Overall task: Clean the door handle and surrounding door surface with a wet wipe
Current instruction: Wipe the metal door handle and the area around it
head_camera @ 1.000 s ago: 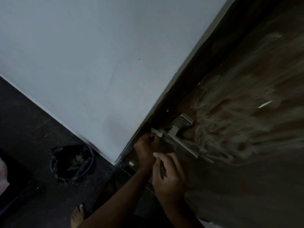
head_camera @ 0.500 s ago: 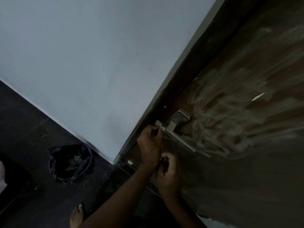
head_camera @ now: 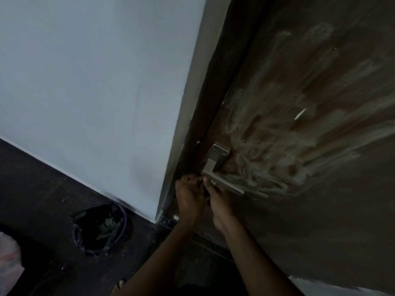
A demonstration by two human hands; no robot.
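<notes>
A silver lever door handle [head_camera: 227, 183] with a square plate [head_camera: 220, 151] sits on the dark brown door [head_camera: 320, 189], whose surface carries pale smear streaks [head_camera: 277, 146]. My left hand [head_camera: 189, 199] and my right hand [head_camera: 220, 201] meet just below the pivot end of the lever, fingers curled and fingertips touching. A small pale bit of the wet wipe [head_camera: 212, 182] shows between the fingers and the lever. The rest of the wipe is hidden by my hands.
A white wall [head_camera: 96, 82] ends at a corner left of the dark door frame [head_camera: 205, 124]. A bin with a black bag and purple rim [head_camera: 100, 227] stands on the dark floor. My bare foot [head_camera: 119, 285] is at the bottom edge.
My right hand has risen from below my left hand to the lever and joined it at the wipe. The wipe, earlier sticking out above my left hand, is now almost hidden.
</notes>
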